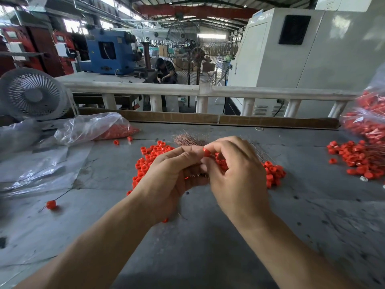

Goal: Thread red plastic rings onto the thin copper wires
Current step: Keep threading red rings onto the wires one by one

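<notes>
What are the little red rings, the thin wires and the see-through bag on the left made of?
Red rings: apparently moulded plastic, evenly coloured, slightly glossy. Thin wires: probably copper, judging by the reddish-brown metallic sheen. Bag: thin clear plastic film, crinkled and shiny. The right hand pinches one ring.

We found open grey tabletop [208, 257] along the near edge, under and between our forearms, wide enough for a hand to pass. At mid-table a loose heap of small red plastic rings [145, 161] blocked the way, with a fan of thin copper wires [188, 139] just behind it. Towards the left edge lay crumpled clear plastic sheeting [41, 163] and a clear plastic bag of red rings [93, 129]. A second spread of red rings [356, 158] crowded the right edge, below a bulging clear bag [366, 119]. A brown cardboard strip [208, 118] closed the far edge.
</notes>
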Available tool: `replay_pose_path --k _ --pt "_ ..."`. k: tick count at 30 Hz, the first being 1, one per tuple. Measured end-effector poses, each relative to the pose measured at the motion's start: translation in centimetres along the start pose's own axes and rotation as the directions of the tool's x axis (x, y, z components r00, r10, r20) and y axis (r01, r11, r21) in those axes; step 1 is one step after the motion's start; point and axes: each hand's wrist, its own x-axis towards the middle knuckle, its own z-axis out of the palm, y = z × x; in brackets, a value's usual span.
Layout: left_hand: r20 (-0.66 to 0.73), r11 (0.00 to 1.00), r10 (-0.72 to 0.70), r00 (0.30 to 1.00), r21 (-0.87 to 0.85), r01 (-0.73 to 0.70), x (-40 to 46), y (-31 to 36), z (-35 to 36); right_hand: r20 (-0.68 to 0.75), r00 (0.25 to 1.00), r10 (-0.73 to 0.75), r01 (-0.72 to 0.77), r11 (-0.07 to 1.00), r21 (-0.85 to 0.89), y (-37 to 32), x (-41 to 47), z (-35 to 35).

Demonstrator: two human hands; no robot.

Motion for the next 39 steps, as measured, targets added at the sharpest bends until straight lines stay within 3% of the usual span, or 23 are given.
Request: replay_pose_path --k 24,39 --pt "-0.081 0.986 0.032 0.996 0.163 -0.019 -0.26 -0.05 -0.05 0.098 0.995 0.012 -0.009 0.999 -0.039 -0.22 0.06 -0.41" --pt "-0.072 0.985 0.027 0.997 0.175 -0.014 -0.36 0.18 0.15 0.124 0.992 0.009 -0.006 1.000 -0.027 -0.23 0.10 -0.53"
